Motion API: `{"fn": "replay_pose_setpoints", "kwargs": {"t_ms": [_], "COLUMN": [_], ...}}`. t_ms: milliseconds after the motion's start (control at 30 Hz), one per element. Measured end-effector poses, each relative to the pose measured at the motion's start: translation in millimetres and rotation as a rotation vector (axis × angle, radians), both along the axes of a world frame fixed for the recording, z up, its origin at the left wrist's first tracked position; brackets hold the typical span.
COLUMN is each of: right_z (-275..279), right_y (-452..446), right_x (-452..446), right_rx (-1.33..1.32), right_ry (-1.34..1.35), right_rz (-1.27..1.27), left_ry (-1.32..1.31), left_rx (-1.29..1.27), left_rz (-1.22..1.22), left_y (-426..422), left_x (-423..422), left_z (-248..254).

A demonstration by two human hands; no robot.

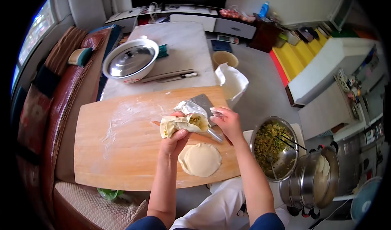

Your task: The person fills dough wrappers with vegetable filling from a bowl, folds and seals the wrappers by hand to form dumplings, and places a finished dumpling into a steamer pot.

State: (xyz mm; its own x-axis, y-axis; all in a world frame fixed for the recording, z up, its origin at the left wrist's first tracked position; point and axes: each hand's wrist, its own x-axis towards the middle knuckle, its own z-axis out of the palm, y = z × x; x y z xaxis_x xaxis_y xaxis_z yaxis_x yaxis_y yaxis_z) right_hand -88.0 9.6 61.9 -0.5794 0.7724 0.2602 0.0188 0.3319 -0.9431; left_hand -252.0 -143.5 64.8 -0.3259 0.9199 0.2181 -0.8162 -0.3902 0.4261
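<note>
My left hand (175, 141) is wrapped around a partly folded dumpling (183, 125) above the wooden board. Green and yellow filling shows at its open right end. Just right of it, my right hand (227, 120) has its fingertips pinched together, with a whitish bit at the tips that I cannot make out. Below my hands lie round dough wrappers (199, 160), overlapping on the board. Behind the dumpling rests a cleaver (202, 102) with a metal handle, its blade partly white with flour. A wooden stick, partly hidden, runs under my left hand.
The floured board (122, 156) lies on a table (179, 38). Farther back stand a lidded white basin (131, 61) and a knife (177, 77). At the right are a steel bowl of chopped filling (271, 144) with chopsticks, and steamer pots (321, 177). A white bag (232, 81) hangs beside the table.
</note>
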Motion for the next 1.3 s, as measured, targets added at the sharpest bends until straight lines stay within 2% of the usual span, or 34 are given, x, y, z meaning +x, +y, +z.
{"fn": "replay_pose_setpoints", "kwargs": {"t_ms": [33,100,233,300,433,700,733,867,967,1067,1167,1300], "right_z": [18,43,67,68,68,70,71,63,64,65,53,41], "right_y": [-8,-22,-42,-45,-48,-61,-60,-59,-57,-55,-59,-58], "right_x": [25,75,150,181,238,303,312,328,340,346,341,344], "right_rx": [-0.115,-0.165,-0.127,-0.061,-0.152,0.028,0.075,0.282,0.463,0.596,0.232,0.021], "right_ry": [0.135,0.137,0.197,0.246,0.285,0.350,0.346,0.214,-0.028,-0.134,0.115,0.233], "right_rz": [0.015,-0.066,-0.167,-0.242,-0.371,-0.540,-0.486,-0.542,-0.583,-0.573,-0.594,-0.579], "left_ry": [-0.011,-0.044,-0.054,-0.032,-0.076,-0.061,-0.057,0.000,0.019,0.025,0.008,0.015], "left_rx": [0.008,0.038,0.021,0.031,0.011,0.032,0.029,0.027,0.031,0.037,0.041,0.039], "left_rz": [-0.032,-0.094,-0.258,-0.349,-0.411,-0.470,-0.465,-0.493,-0.501,-0.496,-0.512,-0.551], "left_y": [9,28,61,77,92,110,111,115,116,118,121,122], "left_x": [13,46,114,149,219,290,295,306,311,314,318,324], "left_z": [4,11,14,7,18,4,5,-4,-10,-10,-12,-15]}}
